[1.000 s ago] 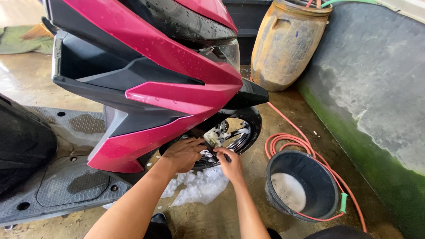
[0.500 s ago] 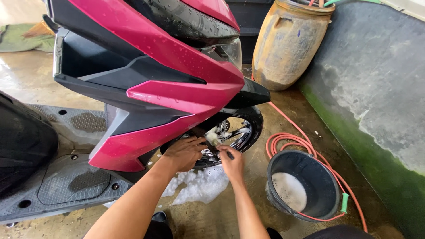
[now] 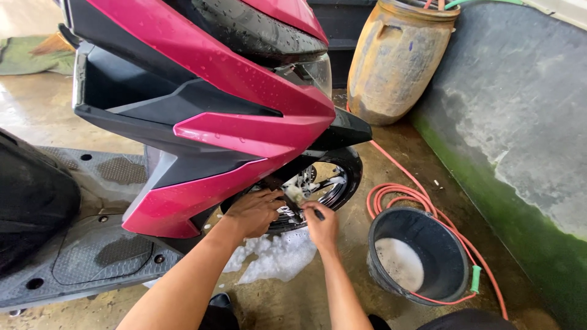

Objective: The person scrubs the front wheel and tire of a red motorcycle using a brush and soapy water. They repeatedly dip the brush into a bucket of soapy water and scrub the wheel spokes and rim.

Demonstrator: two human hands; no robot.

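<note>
A wet magenta and black scooter [image 3: 238, 134] stands in front of me. Its black front wheel [image 3: 318, 183] with a shiny rim sits low under the fairing. My left hand [image 3: 254, 211] rests on the wheel's tyre beneath the fairing's lower edge. My right hand [image 3: 321, 225] grips a small dark-handled brush [image 3: 298, 198] whose soapy head touches the rim. White foam [image 3: 275, 256] lies on the wet concrete just below both hands.
A black bucket [image 3: 422, 260] with soapy water stands at the right, ringed by a coiled orange hose [image 3: 397, 195]. A stained yellowish barrel [image 3: 397, 61] stands behind, by a grey-green wall [image 3: 526, 122]. The scooter's grey footboard [image 3: 92, 250] fills the left.
Both hands stay at the front wheel. My right hand has shifted the brush slightly up along the rim; the view has tilted a little.
</note>
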